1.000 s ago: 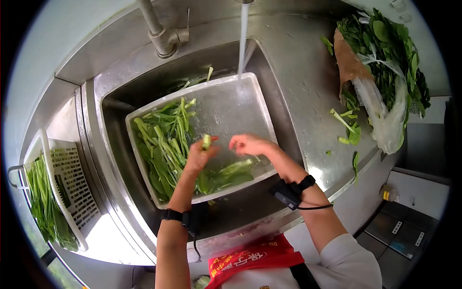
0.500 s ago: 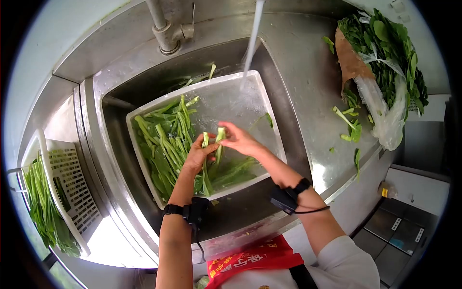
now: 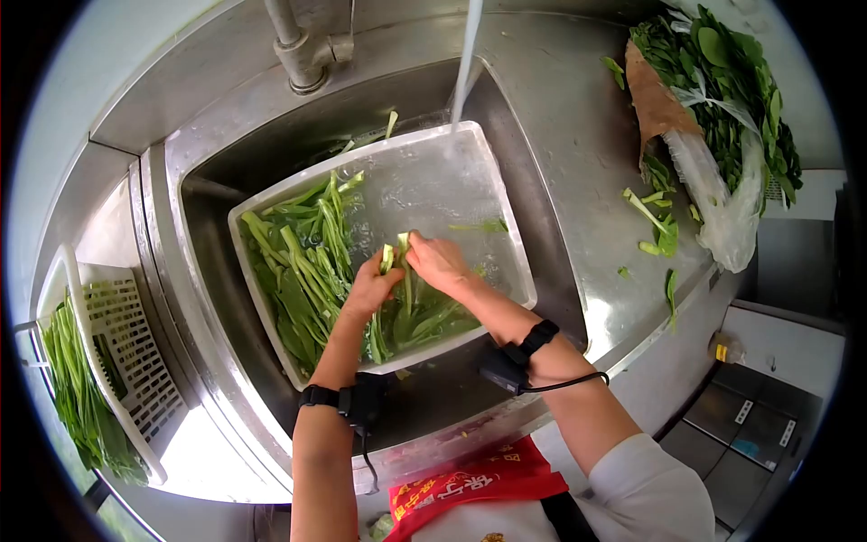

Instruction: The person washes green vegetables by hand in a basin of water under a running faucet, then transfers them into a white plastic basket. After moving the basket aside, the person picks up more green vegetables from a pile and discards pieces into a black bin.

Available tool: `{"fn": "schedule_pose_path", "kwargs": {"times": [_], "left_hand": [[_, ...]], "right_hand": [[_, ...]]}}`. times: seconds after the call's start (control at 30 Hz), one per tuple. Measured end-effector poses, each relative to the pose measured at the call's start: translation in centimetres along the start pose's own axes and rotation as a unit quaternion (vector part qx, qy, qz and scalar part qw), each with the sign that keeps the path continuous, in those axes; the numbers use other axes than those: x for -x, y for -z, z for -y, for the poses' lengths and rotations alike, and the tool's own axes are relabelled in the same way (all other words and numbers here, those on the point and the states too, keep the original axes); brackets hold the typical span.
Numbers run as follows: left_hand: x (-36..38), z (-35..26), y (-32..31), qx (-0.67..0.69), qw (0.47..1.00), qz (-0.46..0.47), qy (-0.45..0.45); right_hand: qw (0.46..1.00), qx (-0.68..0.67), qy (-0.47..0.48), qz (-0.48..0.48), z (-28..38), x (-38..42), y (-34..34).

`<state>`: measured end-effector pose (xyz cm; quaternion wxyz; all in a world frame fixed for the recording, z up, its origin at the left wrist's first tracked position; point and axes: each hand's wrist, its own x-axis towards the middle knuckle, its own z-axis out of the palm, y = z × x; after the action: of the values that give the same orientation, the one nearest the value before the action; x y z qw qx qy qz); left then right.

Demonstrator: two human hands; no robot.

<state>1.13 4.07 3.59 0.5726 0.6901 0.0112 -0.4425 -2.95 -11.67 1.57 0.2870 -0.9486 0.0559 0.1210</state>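
My left hand (image 3: 372, 286) is closed around a pale-ended green vegetable stalk (image 3: 387, 259) over the middle of the white tray (image 3: 424, 181). Close beside it, my right hand (image 3: 440, 263) pinches another leafy green stalk (image 3: 404, 242) near its cut end. Leaves of the held greens hang down into the water below my hands. A pile of leafy green stalks (image 3: 307, 266) lies in the tray's left half. Near the right rim floats a loose green stalk (image 3: 488, 226). Water (image 3: 466, 68) streams into the tray at its far right corner.
The tray sits in a metal sink (image 3: 564, 262), with a pipe fitting (image 3: 302, 59) behind. A white slotted basket (image 3: 140, 348) holding green stalks (image 3: 77, 388) stands left. On the right counter lie a plastic bag (image 3: 722, 199) with leafy greens (image 3: 736, 72) and several leaf scraps (image 3: 664, 230).
My right hand has lowered and turned, its fingers closing around the stalk end beside my left hand. The floating stalk has swung nearly level. The view has shifted slightly.
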Motion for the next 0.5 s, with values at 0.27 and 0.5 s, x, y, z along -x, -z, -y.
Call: {"fn": "schedule_pose_path", "kwargs": {"times": [0.27,0.5], "left_hand": [[0.7,-0.4,1.9,0.149,0.988,-0.016,0.024],[0.3,-0.1,0.3,0.096,0.993,0.074,-0.015]], "right_hand": [[0.984,0.133,0.118,0.009,-0.6,1.6,5.7],[0.982,0.031,-0.102,0.158,-4.2,2.8,6.1]]}}
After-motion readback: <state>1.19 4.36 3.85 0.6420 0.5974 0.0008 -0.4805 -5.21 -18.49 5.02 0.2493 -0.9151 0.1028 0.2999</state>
